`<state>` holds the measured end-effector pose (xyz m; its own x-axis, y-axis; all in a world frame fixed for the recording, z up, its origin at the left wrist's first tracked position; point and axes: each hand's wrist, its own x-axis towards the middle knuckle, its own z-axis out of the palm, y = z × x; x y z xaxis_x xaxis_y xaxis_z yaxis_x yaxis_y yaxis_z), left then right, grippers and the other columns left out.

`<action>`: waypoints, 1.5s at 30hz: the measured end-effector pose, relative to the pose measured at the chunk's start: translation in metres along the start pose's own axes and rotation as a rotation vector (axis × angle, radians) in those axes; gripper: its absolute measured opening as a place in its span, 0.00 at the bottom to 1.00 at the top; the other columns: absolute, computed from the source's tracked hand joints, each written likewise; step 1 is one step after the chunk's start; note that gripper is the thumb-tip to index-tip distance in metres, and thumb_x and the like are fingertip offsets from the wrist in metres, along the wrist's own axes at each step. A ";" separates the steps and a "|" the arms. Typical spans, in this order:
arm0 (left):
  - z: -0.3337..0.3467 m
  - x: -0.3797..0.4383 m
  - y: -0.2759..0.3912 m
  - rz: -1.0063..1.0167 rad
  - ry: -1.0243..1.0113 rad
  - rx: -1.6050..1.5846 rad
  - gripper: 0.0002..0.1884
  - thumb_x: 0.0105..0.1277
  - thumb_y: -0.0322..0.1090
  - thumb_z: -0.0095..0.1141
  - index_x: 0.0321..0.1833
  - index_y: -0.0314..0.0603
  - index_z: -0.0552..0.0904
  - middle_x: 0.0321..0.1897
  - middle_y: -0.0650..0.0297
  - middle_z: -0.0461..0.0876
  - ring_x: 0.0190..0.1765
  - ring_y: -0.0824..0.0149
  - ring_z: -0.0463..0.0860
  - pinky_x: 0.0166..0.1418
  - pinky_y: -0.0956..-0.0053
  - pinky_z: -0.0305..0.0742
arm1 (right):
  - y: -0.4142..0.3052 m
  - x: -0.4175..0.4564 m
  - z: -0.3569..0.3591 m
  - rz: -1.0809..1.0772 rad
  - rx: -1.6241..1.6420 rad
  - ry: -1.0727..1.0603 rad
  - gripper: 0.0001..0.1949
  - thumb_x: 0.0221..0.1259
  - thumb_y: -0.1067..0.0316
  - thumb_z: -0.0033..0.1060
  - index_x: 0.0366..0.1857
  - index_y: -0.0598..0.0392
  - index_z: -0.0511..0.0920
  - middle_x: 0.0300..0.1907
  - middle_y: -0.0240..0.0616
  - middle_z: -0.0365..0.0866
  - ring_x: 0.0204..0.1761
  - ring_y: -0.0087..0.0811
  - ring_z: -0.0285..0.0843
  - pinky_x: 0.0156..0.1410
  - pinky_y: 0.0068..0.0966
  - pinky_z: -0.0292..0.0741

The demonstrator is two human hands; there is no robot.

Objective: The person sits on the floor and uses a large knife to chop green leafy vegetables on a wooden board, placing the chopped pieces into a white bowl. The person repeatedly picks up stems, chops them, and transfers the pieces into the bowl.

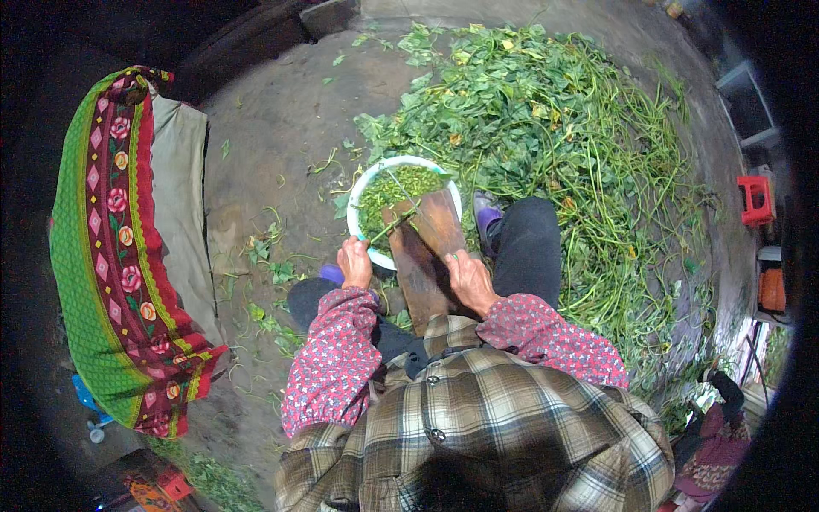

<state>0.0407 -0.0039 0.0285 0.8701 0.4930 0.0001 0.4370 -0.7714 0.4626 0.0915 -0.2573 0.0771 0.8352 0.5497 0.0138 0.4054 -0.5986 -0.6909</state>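
My left hand [356, 261] pinches a few green stems [393, 225] at the near left rim of a white basin [353, 208]. The stems reach right, over a worn wooden board [409, 275] that slopes from my lap into the basin. Chopped green pieces [390, 185] lie in the basin. On the right, my right hand [471, 281] is closed around the near end of a broad, flat brown tool [443, 221], seemingly a cleaver; its handle is hidden by my fingers. The far end of this tool lies over the board, close to the stem tips.
A large heap of leafy green vines [531, 109] spreads ahead and to the right. Leaf scraps [281, 272] litter the floor at left, near a flowered cloth [118, 256] over something pale. A red plastic stool [755, 200] stands far right. Another person [713, 441] is at lower right.
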 end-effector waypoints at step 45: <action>0.009 0.001 -0.008 -0.202 -0.210 -0.071 0.04 0.49 0.27 0.55 0.28 0.34 0.80 0.25 0.49 0.80 0.34 0.54 0.81 0.39 0.65 0.74 | -0.007 0.002 -0.016 0.244 0.285 -0.014 0.18 0.65 0.56 0.39 0.27 0.62 0.73 0.24 0.60 0.73 0.30 0.60 0.71 0.33 0.47 0.65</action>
<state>0.0400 -0.0004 0.0169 0.7982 0.5344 -0.2779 0.5958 -0.6325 0.4950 0.0966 -0.2611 0.0930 0.8888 0.4196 -0.1844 0.0737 -0.5278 -0.8462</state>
